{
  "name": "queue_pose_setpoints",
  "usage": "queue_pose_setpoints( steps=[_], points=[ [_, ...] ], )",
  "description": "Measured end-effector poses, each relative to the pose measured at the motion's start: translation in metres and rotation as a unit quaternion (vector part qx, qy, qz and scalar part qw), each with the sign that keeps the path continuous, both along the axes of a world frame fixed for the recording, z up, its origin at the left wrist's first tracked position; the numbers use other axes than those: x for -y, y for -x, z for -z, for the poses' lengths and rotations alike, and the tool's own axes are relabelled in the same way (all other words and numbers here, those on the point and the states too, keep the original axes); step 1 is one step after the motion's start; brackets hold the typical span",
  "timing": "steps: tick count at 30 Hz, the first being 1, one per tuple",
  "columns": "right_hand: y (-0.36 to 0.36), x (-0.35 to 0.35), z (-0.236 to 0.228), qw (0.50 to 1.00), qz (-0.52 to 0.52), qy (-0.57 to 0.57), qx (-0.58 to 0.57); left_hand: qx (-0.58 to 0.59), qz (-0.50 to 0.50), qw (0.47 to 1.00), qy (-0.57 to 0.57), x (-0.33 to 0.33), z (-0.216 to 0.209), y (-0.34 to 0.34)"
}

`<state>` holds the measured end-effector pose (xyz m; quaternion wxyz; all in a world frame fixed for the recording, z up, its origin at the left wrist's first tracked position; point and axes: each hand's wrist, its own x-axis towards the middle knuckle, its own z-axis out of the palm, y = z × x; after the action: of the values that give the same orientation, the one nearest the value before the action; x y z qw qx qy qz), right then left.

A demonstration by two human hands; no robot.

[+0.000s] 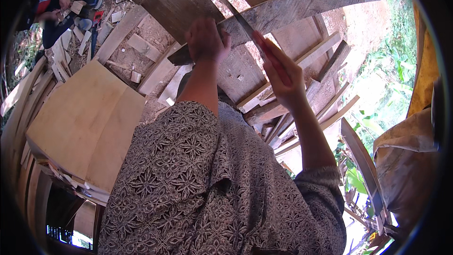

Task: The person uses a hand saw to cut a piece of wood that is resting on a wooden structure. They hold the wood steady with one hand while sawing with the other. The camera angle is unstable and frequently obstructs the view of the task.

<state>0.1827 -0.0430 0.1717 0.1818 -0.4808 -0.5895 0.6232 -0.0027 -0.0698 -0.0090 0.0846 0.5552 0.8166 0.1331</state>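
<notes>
A long weathered grey wooden plank (302,10) lies crosswise in front of me, bowed by the lens. My left hand (206,40) bears down near its left end, fingers curled over the board. In my right hand (284,78) is a handsaw, gripped by its red handle (273,61). The thin dark blade of the handsaw (241,20) runs away from me across the plank, just right of my left hand. Whether its teeth are in a cut cannot be made out. Under the plank sit wide brown boards (177,4).
A pale plywood-topped table (87,123) stands at the left. Offcuts (144,47) litter the dirt ground. At the upper left another person (63,0) holds a small wood block, near a red-handled saw (96,23). Loose timber strips (325,108) jut out below the boards; a yellow-brown tarp (406,151) hangs right.
</notes>
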Motion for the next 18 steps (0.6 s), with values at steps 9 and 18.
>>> queue_pose_setpoints(
  steps=[9,18],
  points=[
    [-0.049,0.038,-0.082,0.998,-0.043,0.028,0.041,-0.008,-0.009,1.000,0.029,0.001,-0.012,0.000],
    [-0.019,0.021,-0.015,1.000,0.015,0.011,-0.016,-0.020,-0.004,1.000,0.005,-0.007,-0.004,-0.001]
  ],
)
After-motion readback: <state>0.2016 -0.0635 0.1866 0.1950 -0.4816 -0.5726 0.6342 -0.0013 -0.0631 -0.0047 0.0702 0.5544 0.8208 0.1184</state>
